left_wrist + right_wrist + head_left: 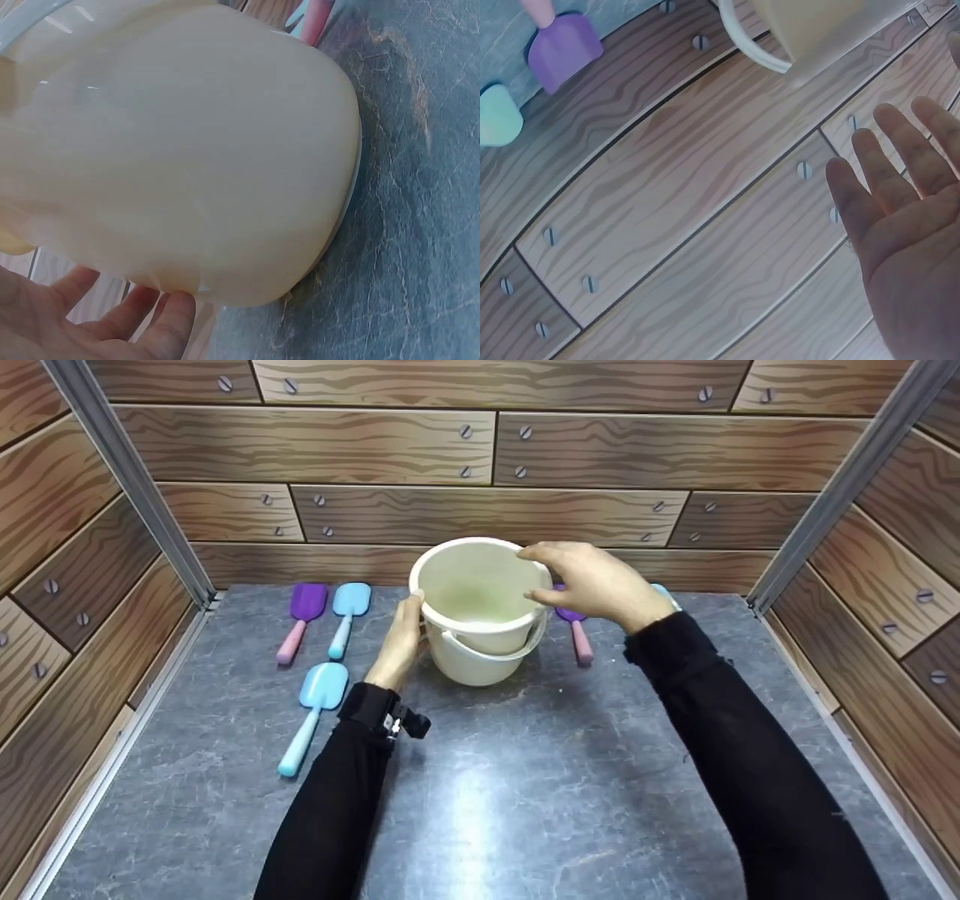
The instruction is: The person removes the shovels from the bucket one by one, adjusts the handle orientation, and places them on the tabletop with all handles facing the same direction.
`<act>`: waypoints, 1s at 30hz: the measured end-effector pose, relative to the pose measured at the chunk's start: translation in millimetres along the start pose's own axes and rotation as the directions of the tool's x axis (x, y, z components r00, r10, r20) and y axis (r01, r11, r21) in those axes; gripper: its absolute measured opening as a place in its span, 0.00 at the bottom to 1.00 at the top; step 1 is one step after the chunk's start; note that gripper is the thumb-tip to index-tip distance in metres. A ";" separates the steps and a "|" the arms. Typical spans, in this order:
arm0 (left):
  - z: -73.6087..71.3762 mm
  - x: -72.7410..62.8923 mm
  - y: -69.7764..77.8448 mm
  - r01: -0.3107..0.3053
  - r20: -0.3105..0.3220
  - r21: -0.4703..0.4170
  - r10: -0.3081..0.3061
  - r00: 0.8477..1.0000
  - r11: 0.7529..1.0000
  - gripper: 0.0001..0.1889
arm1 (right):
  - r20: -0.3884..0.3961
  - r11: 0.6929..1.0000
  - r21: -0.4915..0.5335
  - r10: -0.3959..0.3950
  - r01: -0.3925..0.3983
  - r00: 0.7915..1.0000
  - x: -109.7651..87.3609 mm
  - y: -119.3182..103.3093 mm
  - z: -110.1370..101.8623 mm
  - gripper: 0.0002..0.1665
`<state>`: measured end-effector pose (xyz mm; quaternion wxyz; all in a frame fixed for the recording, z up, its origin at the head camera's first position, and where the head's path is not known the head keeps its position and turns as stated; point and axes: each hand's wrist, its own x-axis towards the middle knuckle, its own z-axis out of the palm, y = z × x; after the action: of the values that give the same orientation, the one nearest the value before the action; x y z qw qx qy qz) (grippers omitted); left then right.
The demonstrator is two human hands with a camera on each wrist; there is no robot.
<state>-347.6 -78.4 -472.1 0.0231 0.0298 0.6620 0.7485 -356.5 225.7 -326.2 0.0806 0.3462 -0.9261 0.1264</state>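
Note:
A cream-white bucket [480,664] stands on the grey surface near the back wall, its mouth facing up and its handle [495,655] hanging down in front. My left hand [400,643] holds its left side, thumb at the rim. In the left wrist view, the fingertips [176,307] touch the bucket's outer wall [187,150]. Over the right part of the rim is my right hand [592,581], its fingers spread. The right wrist view shows this hand [907,232] with nearly straight fingers and nothing in them, apart from the bucket.
Left of the bucket lie a purple shovel with a pink handle [307,604] and two blue shovels [351,600], one nearer the front [324,686]. Another purple-and-pink shovel [581,641] lies to the right, beside a mostly hidden blue one [664,594]. Wood-patterned walls [480,514] enclose three sides.

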 end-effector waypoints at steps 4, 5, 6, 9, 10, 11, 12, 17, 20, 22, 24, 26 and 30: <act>-0.4 0.3 -0.4 0.007 0.000 -0.006 -0.007 1.000 1.000 0.39 | 0.058 1.000 0.007 0.028 -0.029 0.998 7.8 -5.5 4.3 0.38; -0.6 0.6 -0.6 0.006 0.000 -0.006 -0.006 1.000 1.000 0.39 | 0.069 0.999 0.011 0.032 -0.033 0.997 9.6 -7.0 5.4 0.38; -0.6 0.6 -0.8 0.006 -0.003 -0.004 -0.006 1.000 1.000 0.39 | 0.079 0.999 0.016 0.033 -0.035 0.996 11.7 -8.4 6.6 0.38; -1.0 0.7 -1.1 0.008 -0.007 -0.004 -0.008 1.000 1.000 0.39 | 0.109 0.999 0.029 0.028 -0.032 0.994 17.5 -12.6 11.0 0.37; -1.0 0.9 -1.2 0.007 -0.006 -0.004 -0.007 1.000 1.000 0.39 | 0.120 0.999 0.033 0.027 -0.031 0.992 19.2 -14.0 12.5 0.37; -1.1 1.0 -1.3 0.006 -0.003 -0.006 -0.006 1.000 1.000 0.39 | 0.133 0.999 0.036 0.025 -0.030 0.991 21.4 -15.1 14.3 0.37; -1.2 0.9 -1.2 0.004 -0.001 -0.007 -0.004 1.000 1.000 0.39 | 0.147 0.999 0.038 0.025 -0.031 0.989 23.4 -16.0 16.0 0.37; -1.2 0.2 0.1 0.008 0.004 -0.008 -0.008 1.000 1.000 0.39 | 0.219 0.998 0.051 0.032 -0.044 0.975 33.5 -19.9 22.8 0.35; -0.6 -0.2 1.3 0.013 0.001 -0.013 -0.013 1.000 1.000 0.39 | 0.258 0.996 0.068 0.032 -0.051 0.966 39.2 -22.5 25.0 0.34; -0.2 -0.3 1.6 0.015 -0.003 -0.010 -0.015 1.000 1.000 0.39 | 0.285 0.995 0.082 0.023 -0.049 0.958 43.5 -23.8 26.4 0.34; -0.1 0.0 1.4 0.018 -0.003 -0.011 -0.018 1.000 1.000 0.39 | 0.311 0.996 0.085 0.010 -0.038 0.950 48.2 -24.3 28.7 0.33; -0.1 0.4 1.2 0.020 -0.002 -0.006 -0.020 1.000 1.000 0.39 | 0.338 0.997 0.080 -0.007 -0.022 0.941 52.4 -25.2 31.0 0.33; 0.1 0.3 1.5 0.027 -0.003 0.003 -0.027 1.000 1.000 0.39 | 0.379 0.996 0.079 -0.075 0.049 0.922 60.3 -28.2 36.3 0.31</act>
<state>-347.9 -78.4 -470.6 0.0320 0.0199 0.6636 0.7471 -385.1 157.2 -341.5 -0.1089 0.3959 -0.9078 0.0852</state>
